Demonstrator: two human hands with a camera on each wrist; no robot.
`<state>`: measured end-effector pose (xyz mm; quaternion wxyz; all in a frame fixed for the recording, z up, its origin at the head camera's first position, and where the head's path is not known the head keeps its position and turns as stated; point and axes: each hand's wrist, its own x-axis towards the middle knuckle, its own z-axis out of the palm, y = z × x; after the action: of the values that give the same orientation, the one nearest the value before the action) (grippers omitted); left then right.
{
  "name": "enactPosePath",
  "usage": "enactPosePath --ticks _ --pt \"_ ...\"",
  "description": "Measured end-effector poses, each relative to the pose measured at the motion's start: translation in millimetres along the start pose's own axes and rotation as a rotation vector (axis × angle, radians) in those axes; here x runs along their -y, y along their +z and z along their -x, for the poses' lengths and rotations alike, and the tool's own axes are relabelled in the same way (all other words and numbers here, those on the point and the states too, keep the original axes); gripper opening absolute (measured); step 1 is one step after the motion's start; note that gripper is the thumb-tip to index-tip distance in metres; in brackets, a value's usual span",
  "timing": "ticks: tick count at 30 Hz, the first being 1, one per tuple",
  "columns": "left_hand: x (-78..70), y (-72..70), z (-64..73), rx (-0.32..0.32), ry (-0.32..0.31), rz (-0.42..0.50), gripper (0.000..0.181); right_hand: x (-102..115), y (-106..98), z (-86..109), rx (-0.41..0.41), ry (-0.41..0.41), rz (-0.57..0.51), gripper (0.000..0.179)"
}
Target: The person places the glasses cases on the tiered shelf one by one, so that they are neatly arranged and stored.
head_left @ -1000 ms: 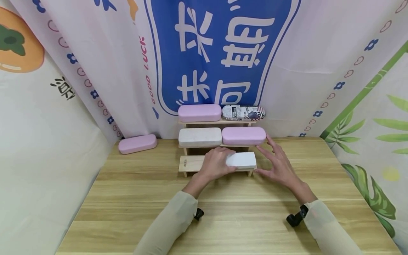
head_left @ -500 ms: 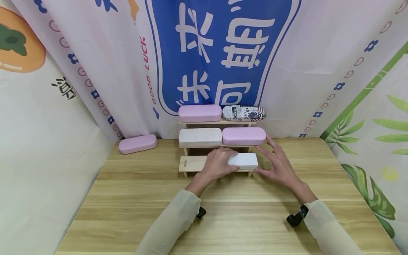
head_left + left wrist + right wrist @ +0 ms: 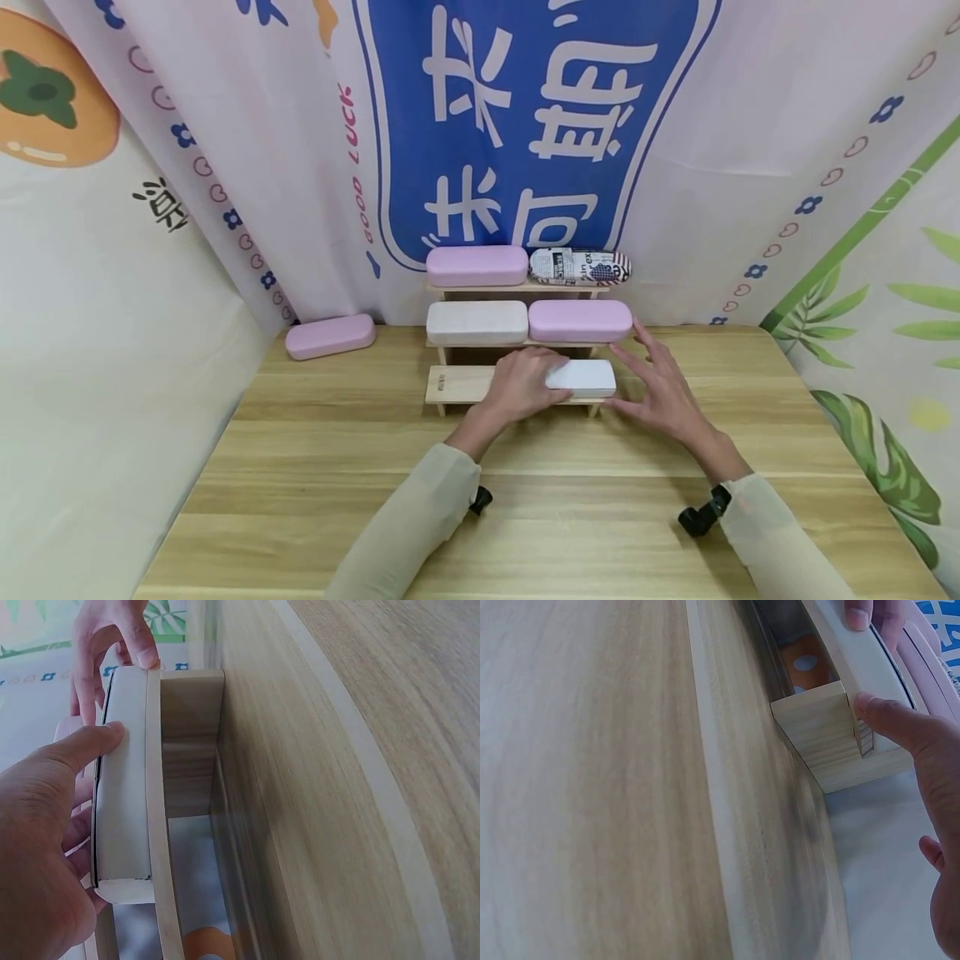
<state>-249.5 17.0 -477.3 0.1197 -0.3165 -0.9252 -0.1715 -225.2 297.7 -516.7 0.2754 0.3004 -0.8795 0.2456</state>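
A white glasses case (image 3: 588, 377) lies on the right part of the lowest tier of a three-step wooden rack (image 3: 459, 385). My left hand (image 3: 517, 387) grips it from above; the left wrist view shows the thumb on the front side of the case (image 3: 126, 795) and the fingers behind. At the rack's right end is my right hand (image 3: 663, 396), fingers spread and loosely extended. In the right wrist view its thumb (image 3: 889, 720) rests against the tier's end corner, while the index fingertip reaches the right end of the pink glasses case (image 3: 580, 321) on the middle tier.
Beside that pink case sits a pale grey case (image 3: 477, 322). On the top tier are another pink case (image 3: 477, 266) and a newspaper-print case (image 3: 580, 267). A further pink case (image 3: 331, 337) lies at the table's back left. A printed curtain (image 3: 675, 208) hangs behind.
My left hand and the white glasses case have slid slightly to the right along the lowest tier. The right hand stays at the rack's end. The head view has shifted a little.
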Motion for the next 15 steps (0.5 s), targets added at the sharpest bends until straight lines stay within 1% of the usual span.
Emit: enactPosePath --ticks 7,15 --pt "-3.0 -2.0 -0.5 0.003 0.003 -0.01 0.053 -0.5 0.4 0.5 -0.023 -0.02 0.002 0.097" --pt "-3.3 0.0 -3.0 0.007 0.014 -0.03 0.052 -1.5 0.8 1.0 -0.009 -0.007 0.0 0.098"
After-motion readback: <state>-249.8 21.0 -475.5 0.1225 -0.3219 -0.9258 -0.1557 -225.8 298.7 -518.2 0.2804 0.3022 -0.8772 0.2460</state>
